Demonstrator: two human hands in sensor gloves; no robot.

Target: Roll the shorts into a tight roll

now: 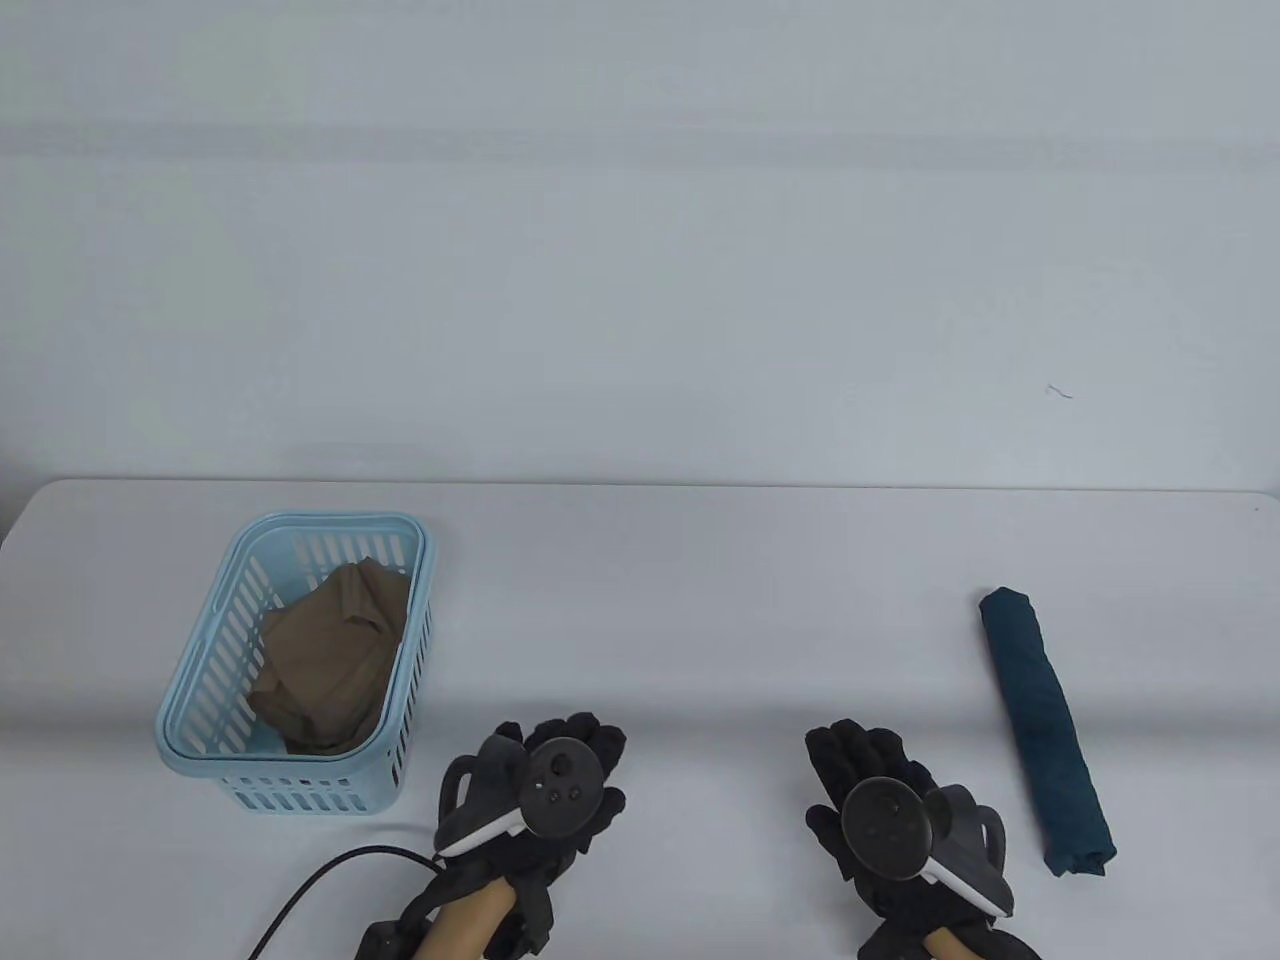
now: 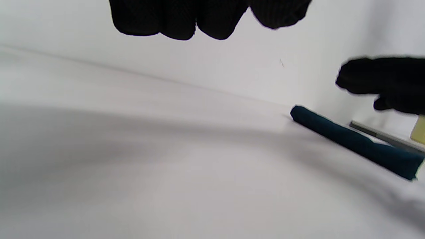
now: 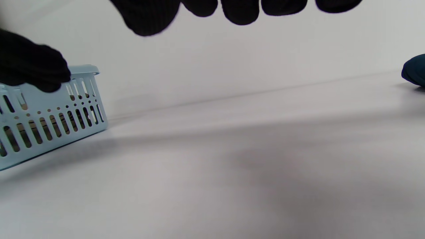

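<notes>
A dark teal rolled garment (image 1: 1047,732) lies on the white table at the right; it also shows in the left wrist view (image 2: 355,142) and at the edge of the right wrist view (image 3: 415,71). Brown shorts (image 1: 335,660) lie crumpled in a light blue basket (image 1: 200,745) at the left. My left hand (image 1: 570,760) hovers empty near the table's front, right of the basket, fingers loosely spread. My right hand (image 1: 860,765) hovers empty left of the teal roll, fingers spread. Neither hand touches any cloth.
The basket's slatted wall shows in the right wrist view (image 3: 49,122). A black cable (image 1: 320,880) runs from my left wrist toward the front edge. A pale wall rises behind the table's far edge (image 1: 640,485).
</notes>
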